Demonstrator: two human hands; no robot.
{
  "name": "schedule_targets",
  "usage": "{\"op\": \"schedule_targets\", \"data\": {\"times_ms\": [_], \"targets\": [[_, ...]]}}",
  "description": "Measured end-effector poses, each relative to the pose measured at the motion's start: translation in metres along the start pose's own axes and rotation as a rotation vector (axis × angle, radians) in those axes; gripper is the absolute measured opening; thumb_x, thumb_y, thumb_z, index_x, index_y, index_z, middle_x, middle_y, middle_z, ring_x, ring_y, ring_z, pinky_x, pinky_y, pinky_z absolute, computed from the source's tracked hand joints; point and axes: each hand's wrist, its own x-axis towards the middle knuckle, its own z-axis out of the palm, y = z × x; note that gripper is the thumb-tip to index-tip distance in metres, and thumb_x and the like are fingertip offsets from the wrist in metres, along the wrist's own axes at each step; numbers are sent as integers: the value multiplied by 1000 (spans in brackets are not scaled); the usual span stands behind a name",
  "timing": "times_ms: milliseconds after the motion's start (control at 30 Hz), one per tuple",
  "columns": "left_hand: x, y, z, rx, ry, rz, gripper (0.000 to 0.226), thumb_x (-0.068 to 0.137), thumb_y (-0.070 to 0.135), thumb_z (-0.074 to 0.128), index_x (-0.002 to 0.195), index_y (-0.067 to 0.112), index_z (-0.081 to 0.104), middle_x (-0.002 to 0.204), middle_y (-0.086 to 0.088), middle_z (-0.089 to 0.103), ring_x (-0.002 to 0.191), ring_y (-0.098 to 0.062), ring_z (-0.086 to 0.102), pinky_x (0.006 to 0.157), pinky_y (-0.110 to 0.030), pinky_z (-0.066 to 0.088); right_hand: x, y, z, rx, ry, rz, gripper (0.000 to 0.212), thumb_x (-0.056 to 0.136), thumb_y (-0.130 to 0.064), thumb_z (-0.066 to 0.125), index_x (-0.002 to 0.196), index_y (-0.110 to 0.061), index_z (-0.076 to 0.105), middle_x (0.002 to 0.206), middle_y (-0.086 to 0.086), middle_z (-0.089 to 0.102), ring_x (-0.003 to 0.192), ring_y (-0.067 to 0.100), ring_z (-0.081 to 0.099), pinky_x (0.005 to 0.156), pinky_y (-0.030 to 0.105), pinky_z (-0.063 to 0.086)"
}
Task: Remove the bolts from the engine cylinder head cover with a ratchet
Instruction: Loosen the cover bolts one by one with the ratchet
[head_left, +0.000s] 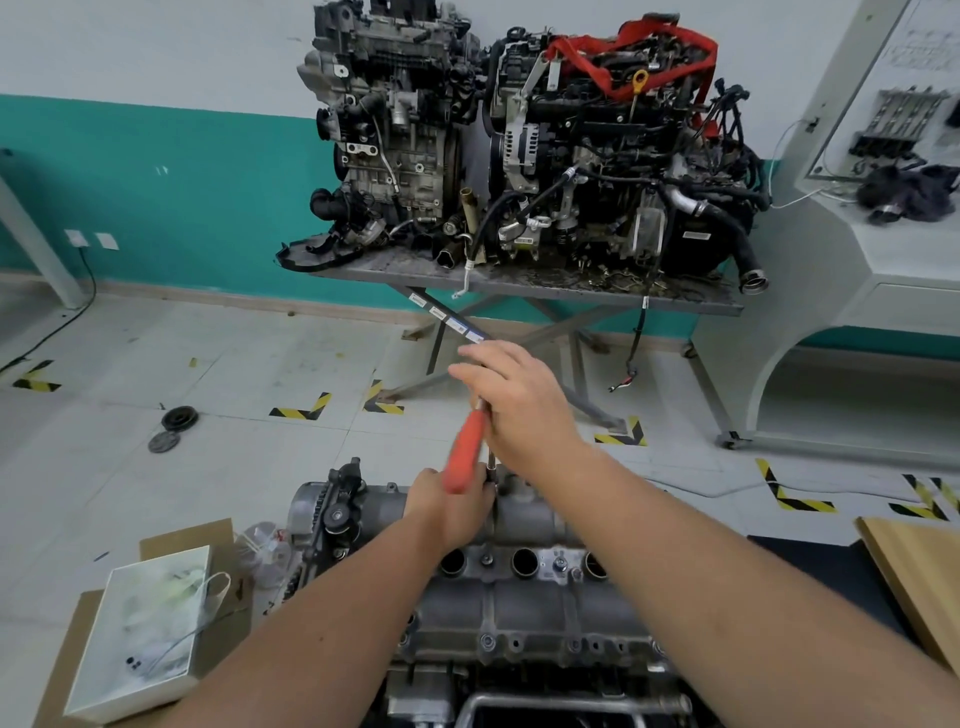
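The 2 forearms are reaching over the cylinder head cover (524, 597): right hand (524, 410) gripping the ratchet (467, 452) head, left hand (449, 506) steadying its extension on a far-edge bolt; next, swinging the handle.

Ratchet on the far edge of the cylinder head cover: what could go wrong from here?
The ratchet stands tall on a thin extension, with the right hand at the top and the left hand low; it could tilt and slip off the bolt. A freed bolt could drop into the open ports in the cylinder head cover.
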Motion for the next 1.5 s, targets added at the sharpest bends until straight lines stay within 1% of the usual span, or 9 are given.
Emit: {"op": "schedule_targets", "data": {"times_ms": [233, 400, 600, 767, 967, 1100, 1200, 1367, 1500], "targets": [[3, -4, 3, 88, 56, 70, 32, 106, 39, 33, 116, 17, 53, 110, -10, 71, 100, -34, 65, 77, -36, 40, 32, 3, -32, -349, -567, -9, 45, 102, -51, 23, 117, -22, 53, 108, 2, 58, 100, 26, 56, 77, 38, 36], [7, -8, -8, -26, -77, 72, 35, 105, 42, 35, 115, 16, 55, 119, -10, 67, 110, -34, 60, 86, -36, 42, 49, -1, -43, 10, -735, 296, 35, 106, -34, 30, 88, -15, 53, 81, 4, 64, 80, 30, 63, 62, 36, 44], [6, -12, -15, 18, -168, 140, 35, 101, 41, 42, 122, 15, 52, 126, -10, 64, 116, -32, 58, 93, -36, 40, 36, -15, -32, 1207, -450, 1116, 14, 101, -12, 42, 96, -8, 55, 74, 5, 74, 77, 20, 75, 72, 33, 41], [5, -11, -12, 6, -123, 125, 36, 101, 41, 44, 126, 15, 51, 125, -12, 65, 116, -33, 59, 91, -36, 40, 17, -14, -13, 1761, 131, 1288, 35, 97, 0, 52, 73, -23, 42, 77, 2, 72, 85, 21, 71, 66, 30, 41], [5, -11, -10, -5, -114, 112, 34, 101, 39, 44, 127, 18, 50, 125, -9, 66, 116, -31, 59, 84, -33, 36, -4, -23, -1, 1131, 61, 882, 22, 97, -37, 57, 107, -53, 69, 124, -10, 68, 118, 6, 61, 104, 35, 48], [3, -5, -11, -22, -65, 111, 40, 103, 40, 41, 134, 16, 46, 128, -9, 65, 115, -32, 60, 95, -37, 43, -11, -12, 3, 441, 178, 281, 28, 89, -5, 63, 114, -13, 74, 132, 6, 63, 123, 21, 58, 103, 36, 47], [3, 2, -8, -94, -23, 82, 36, 107, 40, 35, 125, 15, 54, 124, -9, 66, 112, -31, 61, 81, -27, 36, -11, 1, -3, -27, 73, -126, 29, 76, 5, 61, 100, -5, 75, 105, 13, 70, 97, 35, 65, 86, 45, 52], [-1, 2, -6, 267, 17, 108, 37, 108, 39, 26, 129, 21, 50, 117, -7, 67, 102, -31, 64, 72, -36, 34, 2, -8, -21, -254, -242, -130, 41, 98, -41, 45, 126, -18, 63, 94, 7, 59, 84, 30, 55, 84, 42, 43], [-4, 6, -1, 167, 65, 14, 36, 107, 42, 27, 121, 18, 52, 116, -8, 68, 104, -32, 64, 75, -36, 38, 17, -11, -31, -340, -495, -112, 51, 103, -49, 25, 147, -25, 37, 111, 6, 55, 99, 28, 53, 85, 42, 40]]}}
